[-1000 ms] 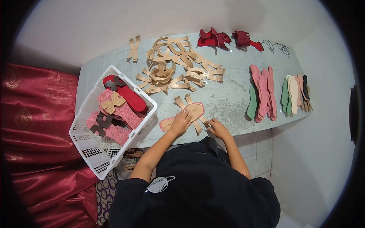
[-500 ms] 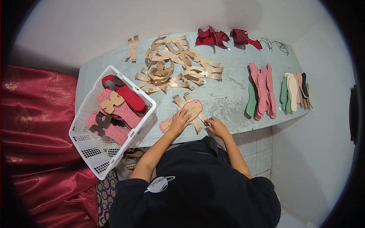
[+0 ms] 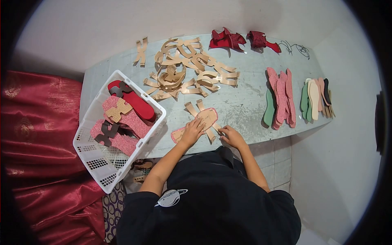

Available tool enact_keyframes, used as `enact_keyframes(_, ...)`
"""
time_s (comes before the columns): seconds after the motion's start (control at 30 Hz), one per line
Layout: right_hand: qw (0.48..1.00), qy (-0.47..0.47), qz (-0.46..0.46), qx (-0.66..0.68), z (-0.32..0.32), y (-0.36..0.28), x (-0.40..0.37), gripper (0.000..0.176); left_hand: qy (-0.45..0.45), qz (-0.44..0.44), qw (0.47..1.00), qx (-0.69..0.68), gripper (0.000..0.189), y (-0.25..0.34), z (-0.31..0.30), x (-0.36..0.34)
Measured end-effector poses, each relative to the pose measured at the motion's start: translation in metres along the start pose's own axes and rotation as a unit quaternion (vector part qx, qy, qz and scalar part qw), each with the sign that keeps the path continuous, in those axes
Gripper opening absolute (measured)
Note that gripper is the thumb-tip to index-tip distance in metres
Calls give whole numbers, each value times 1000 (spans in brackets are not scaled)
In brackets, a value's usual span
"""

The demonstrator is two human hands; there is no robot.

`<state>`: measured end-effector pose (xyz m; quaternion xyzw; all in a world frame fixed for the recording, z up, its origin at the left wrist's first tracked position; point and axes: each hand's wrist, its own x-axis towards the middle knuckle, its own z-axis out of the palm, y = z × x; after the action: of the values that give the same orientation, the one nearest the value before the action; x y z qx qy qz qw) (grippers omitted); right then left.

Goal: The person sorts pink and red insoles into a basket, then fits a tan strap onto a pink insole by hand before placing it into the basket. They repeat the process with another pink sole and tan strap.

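Note:
A sandal sole (image 3: 208, 117), tan with a pink edge, lies near the table's front edge with its underside facing up. Beige straps (image 3: 190, 108) stick out from beneath it on both sides. My left hand (image 3: 193, 131) lies flat on the narrow middle of the sole with its fingers spread. My right hand (image 3: 232, 136) pinches the end of a beige strap at the lower right of the sole, its fingers closed.
A white basket (image 3: 90, 157) with pink and red soles stands at the left. Beige straps (image 3: 173, 75) are piled behind the sole. Red sandals (image 3: 227, 40) lie at the back. Pink soles (image 3: 281, 98) and other soles (image 3: 313, 100) lie at the right.

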<state>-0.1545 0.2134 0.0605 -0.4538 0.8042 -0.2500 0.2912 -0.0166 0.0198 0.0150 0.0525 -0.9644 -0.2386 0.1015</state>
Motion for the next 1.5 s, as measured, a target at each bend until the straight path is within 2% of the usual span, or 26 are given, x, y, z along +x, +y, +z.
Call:
enact_keyframes(0.13,1000,8,-23,-2,-4,-2,1,39,-15,-12,1000,1,39,5,-3,-1)
enact_keyframes(0.23,998,27,-53,-5,-6,-2,7,39,-3,-4,997,72,36,10,-2,-1)
enact_keyframes(0.3,993,72,-87,-23,-6,-2,12,29,-2,1,997,73,35,10,3,0)
enact_keyframes(0.43,992,65,-101,-28,-12,-3,26,25,-16,14,999,29,35,1,8,1)
enact_keyframes(0.5,988,63,-135,-48,-15,-1,37,25,-44,60,994,75,35,-4,4,2)
enact_keyframes(0.6,988,39,-147,-36,-18,0,55,20,-64,84,988,110,35,-5,-4,6)
enact_keyframes(0.73,985,16,-164,-52,-12,5,79,15,-73,75,990,89,37,-4,-8,11)
enact_keyframes(0.83,978,56,-155,-125,-11,0,90,12,-106,75,986,101,40,-6,-14,17)
enact_keyframes(0.93,983,51,-139,-107,-5,-2,104,11,-125,72,985,97,44,-8,-19,20)
enact_keyframes(1.0,984,58,-134,-100,0,0,107,11,-168,50,983,56,46,-11,-20,20)
enact_keyframes(1.23,990,81,-88,-75,9,7,106,12,-179,45,983,-1,50,-22,-13,18)
enact_keyframes(1.3,990,89,-82,-75,11,6,106,12,-169,38,983,-66,52,-23,-13,17)
enact_keyframes(1.5,995,66,-42,-57,9,-1,110,13,-189,40,980,-54,54,-25,-14,18)
